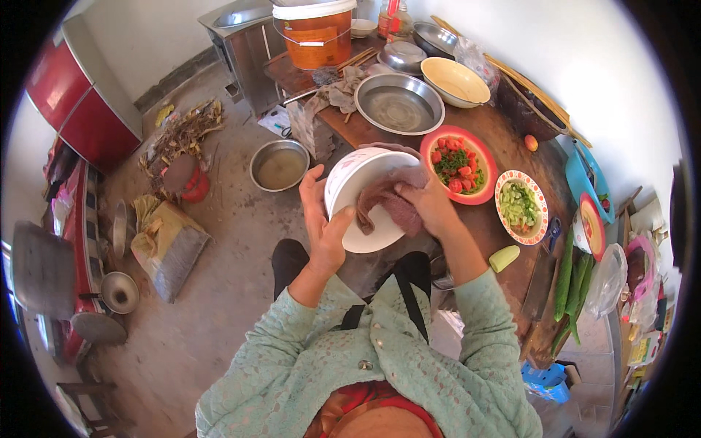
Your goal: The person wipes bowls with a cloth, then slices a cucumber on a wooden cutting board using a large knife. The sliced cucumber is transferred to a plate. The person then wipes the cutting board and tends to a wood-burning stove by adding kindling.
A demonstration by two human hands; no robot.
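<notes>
A white bowl (349,182) with a faint floral pattern is tilted in front of me, above the near edge of the table. My left hand (325,226) grips its left side, thumb over the rim and fingers around the outside. In my right hand (432,204) is a bunched brown cloth (387,198), which lies inside the bowl and over its right rim. Just beyond sits a red-rimmed plate (423,146) of cut tomatoes and chopped greens. To its right stands an orange-patterned bowl (542,204) of chopped pale green vegetable.
On the wooden table (343,131) stand a metal basin (363,86) of water and a cream bowl (475,77). A cleaver (539,285), a cut vegetable piece (504,258) and long cucumbers (564,277) lie right. Left, a basin (255,171) of cloudy water sits lower down.
</notes>
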